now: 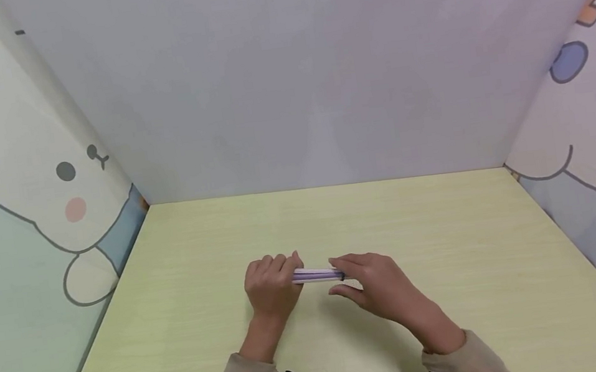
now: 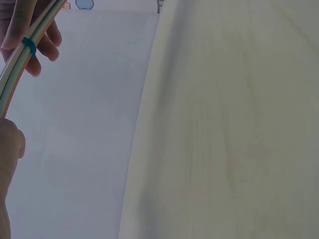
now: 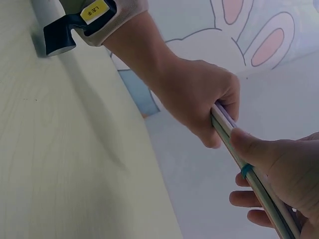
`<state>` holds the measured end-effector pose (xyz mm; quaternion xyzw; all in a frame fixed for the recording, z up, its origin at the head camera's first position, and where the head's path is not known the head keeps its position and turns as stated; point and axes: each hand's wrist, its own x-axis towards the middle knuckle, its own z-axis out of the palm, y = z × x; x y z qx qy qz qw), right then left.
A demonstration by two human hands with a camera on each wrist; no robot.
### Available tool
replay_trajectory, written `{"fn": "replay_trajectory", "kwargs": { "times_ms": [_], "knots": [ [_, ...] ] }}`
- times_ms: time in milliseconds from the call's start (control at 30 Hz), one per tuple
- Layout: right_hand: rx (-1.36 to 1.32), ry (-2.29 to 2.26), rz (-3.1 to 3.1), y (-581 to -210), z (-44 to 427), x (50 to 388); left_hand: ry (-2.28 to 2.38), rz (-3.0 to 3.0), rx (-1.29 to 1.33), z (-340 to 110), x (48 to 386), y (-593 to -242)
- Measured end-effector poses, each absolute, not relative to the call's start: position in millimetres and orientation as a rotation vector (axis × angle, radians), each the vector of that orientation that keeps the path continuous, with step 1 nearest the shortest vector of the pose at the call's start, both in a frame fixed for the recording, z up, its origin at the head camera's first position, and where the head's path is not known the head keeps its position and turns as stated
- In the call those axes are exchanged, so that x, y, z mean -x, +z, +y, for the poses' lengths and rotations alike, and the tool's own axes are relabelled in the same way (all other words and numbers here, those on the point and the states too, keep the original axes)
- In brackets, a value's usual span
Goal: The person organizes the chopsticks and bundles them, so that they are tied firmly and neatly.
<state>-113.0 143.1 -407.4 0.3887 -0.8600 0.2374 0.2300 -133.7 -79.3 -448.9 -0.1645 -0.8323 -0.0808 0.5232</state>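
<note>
A slim bundle of long, thin pastel sticks, whose exact kind I cannot tell, is held above the table. A teal band circles it. My left hand grips one end in a fist, hiding that end. Beside the band, my right hand has its thumb and fingers spread apart, with the bundle passing between them. In the right wrist view, the fingers are loosely extended behind the sticks and the thumb lies along the near side. The left wrist view shows the bundle slanting up from the left fist.
A pale yellow-green table lies beneath both hands. Behind it rises a plain grey wall. Side panels with cartoon animals stand at left and right. Dark straps with small devices sit at both sleeve cuffs.
</note>
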Motion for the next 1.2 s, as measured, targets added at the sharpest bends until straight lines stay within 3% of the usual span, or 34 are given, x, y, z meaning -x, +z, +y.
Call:
{"fn": "replay_trajectory", "kwargs": {
  "times_ms": [1200],
  "knots": [
    [-1.024, 0.584, -2.351, -402, 144, 112, -0.215, -2.018, 0.409, -77, 132, -448]
  ]
}}
